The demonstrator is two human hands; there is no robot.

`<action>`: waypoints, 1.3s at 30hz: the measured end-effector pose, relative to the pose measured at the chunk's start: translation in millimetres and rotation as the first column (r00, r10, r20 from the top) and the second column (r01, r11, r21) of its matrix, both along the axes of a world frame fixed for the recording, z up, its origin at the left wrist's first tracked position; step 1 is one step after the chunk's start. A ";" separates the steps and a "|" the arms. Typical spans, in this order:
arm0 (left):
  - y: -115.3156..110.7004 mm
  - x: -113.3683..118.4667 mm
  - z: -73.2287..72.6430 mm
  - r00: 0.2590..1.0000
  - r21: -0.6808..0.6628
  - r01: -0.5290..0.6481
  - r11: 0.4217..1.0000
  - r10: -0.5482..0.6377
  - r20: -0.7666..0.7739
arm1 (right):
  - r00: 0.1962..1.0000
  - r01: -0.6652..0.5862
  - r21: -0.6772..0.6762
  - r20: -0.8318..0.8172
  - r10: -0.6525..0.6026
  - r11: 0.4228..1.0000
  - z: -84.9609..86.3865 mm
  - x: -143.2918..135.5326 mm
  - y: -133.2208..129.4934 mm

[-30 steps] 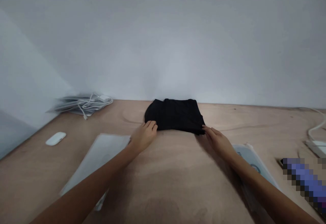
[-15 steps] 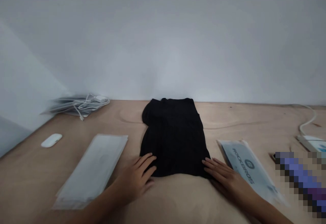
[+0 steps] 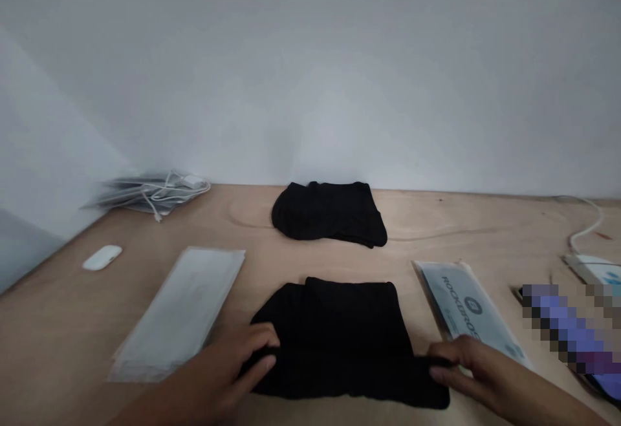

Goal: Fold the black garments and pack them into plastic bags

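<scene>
A black cloth point(image 3: 339, 348) lies folded near the front of the table, its near part lifted a little. My left hand point(image 3: 247, 361) pinches its left edge between thumb and fingers. At its right edge, my right hand point(image 3: 460, 368) grips a corner in the same way. Farther back, close to the wall, rests a second folded black cloth point(image 3: 330, 214), which neither hand touches. To the left is a stack of clear plastic bags point(image 3: 179, 313). On the right lies a bag printed ROCKBROS point(image 3: 468, 306), partly behind my right hand.
A white case point(image 3: 102, 257) sits at the left, with a white cable point(image 3: 167, 190) on grey packets point(image 3: 129, 193) behind it. A blurred-out phone-like object point(image 3: 567, 335) and a white box point(image 3: 594, 271) lie at the far right of the wooden table point(image 3: 485, 225).
The front black cloth has come toward me, leaving a gap before the back one. Both hands have moved nearer and apart, from lying flat on the cloth to gripping its edges.
</scene>
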State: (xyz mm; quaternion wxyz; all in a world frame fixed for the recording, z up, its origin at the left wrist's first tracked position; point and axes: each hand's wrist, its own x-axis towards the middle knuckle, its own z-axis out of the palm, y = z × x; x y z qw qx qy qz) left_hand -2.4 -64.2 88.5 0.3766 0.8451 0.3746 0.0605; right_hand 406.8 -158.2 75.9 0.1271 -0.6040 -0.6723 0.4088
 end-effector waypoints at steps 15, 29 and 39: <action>63.7 42.7 -61.7 0.986 0.624 -0.135 0.770 0.168 0.007 | 0.855 0.159 0.458 0.380 -0.354 0.875 -71.5 -19.5 72.4; 32.5 61.1 -86.7 0.965 0.585 0.118 0.803 0.045 -0.257 | 0.854 -0.198 0.602 0.494 -0.166 0.774 -113.3 -75.3 54.8; 28.2 31.4 -101.6 0.921 0.677 -0.254 0.691 0.386 -0.049 | 0.835 -0.203 0.610 0.517 -0.190 0.766 -117.3 -52.6 49.4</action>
